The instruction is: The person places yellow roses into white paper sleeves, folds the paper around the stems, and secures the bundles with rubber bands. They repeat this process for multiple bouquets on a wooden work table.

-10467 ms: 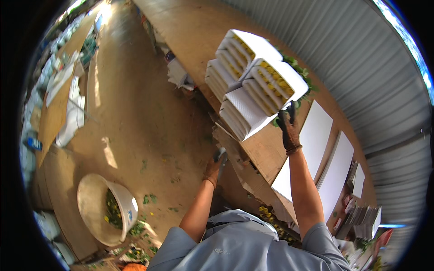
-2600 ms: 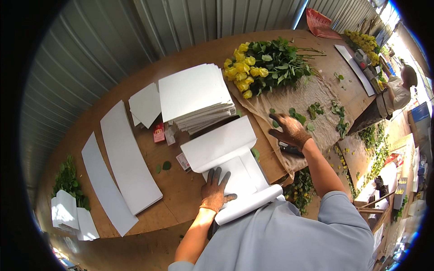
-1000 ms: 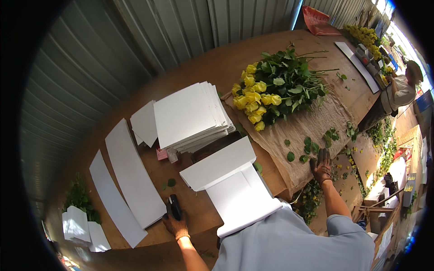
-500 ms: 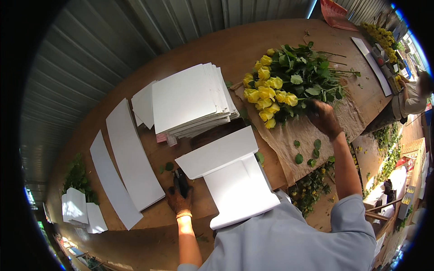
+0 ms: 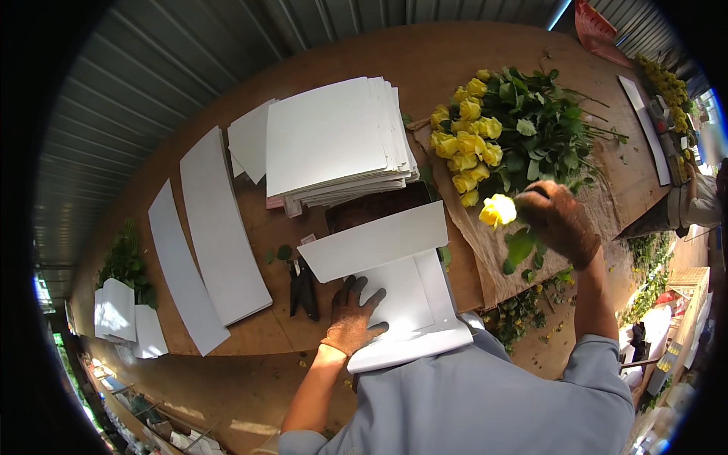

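My left hand point(image 5: 353, 318), in a brown glove with dark finger coating, lies with fingers spread on the folded white paper point(image 5: 406, 307) at the table's front. A black hand tool point(image 5: 303, 292) lies left of it. My right hand point(image 5: 553, 216), gloved alike, grips a single yellow rose point(image 5: 497, 211), its green leaves dangling. Behind it a bunch of yellow roses point(image 5: 470, 140) with leafy stems rests on brown sacking point(image 5: 485, 258). A tall stack of white card point(image 5: 322, 133) stands behind the folded paper.
Long white sheets point(image 5: 216, 227) lie to the left, beside white-wrapped greenery point(image 5: 114, 311). At the far right a person point(image 5: 694, 201) stands by more yellow flowers point(image 5: 660, 83). A red plastic scoop point(image 5: 595, 26) leans near the corrugated wall point(image 5: 182, 61). Scattered leaves cover the floor below.
My left hand has left the black tool and moved right onto the paper. My right hand has drawn a rose toward me from the bunch. Earlier, the view faced stacked wrapped bundles.
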### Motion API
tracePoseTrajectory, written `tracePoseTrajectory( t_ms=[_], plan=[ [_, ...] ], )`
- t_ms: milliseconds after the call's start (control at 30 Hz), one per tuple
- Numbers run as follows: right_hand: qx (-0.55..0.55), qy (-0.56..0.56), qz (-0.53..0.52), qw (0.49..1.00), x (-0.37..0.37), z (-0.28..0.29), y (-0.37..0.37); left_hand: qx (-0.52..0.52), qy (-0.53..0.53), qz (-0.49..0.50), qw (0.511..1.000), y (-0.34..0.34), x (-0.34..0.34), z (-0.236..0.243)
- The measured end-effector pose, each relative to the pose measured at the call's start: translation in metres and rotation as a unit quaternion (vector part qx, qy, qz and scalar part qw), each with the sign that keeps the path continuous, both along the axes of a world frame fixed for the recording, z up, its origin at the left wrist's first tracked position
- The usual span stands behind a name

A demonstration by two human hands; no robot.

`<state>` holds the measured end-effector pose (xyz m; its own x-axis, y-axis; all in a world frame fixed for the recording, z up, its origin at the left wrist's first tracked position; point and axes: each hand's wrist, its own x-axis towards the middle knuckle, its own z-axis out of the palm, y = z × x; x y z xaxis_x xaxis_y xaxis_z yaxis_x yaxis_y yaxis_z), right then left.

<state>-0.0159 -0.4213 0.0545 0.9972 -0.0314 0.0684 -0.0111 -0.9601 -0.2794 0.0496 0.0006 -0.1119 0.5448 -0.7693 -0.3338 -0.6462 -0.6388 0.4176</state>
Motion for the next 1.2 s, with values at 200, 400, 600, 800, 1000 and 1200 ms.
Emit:
tracePoseTrajectory(
  t_ms=[200,400,600,800,1000,1200],
  plan=[
    [0.230,0.216,0.226,0.922,0.002,-0.091,0.122,-0.048,0.009,0.013,0.999,0.004,0.003,-0.003],
    [0.202,0.283,0.327,0.879,0.001,-0.158,0.171,-0.113,0.243,0.085,0.960,0.004,0.007,0.017],
    [0.445,0.246,0.000,0.861,0.050,-0.048,0.008,-0.104,0.151,0.043,0.982,0.016,-0.018,-0.001],
    [-0.148,0.076,-0.176,0.970,0.094,-0.108,-0.104,-0.072,0.155,0.004,0.985,0.010,-0.008,0.007],
    [0.003,-0.137,-0.075,0.988,0.043,-0.028,-0.108,-0.111,0.198,0.025,0.974,0.017,-0.009,0.001],
    [-0.012,-0.188,0.086,0.978,-0.001,0.068,0.044,-0.115,0.209,0.067,0.969,0.018,-0.018,0.002]
  ],
)
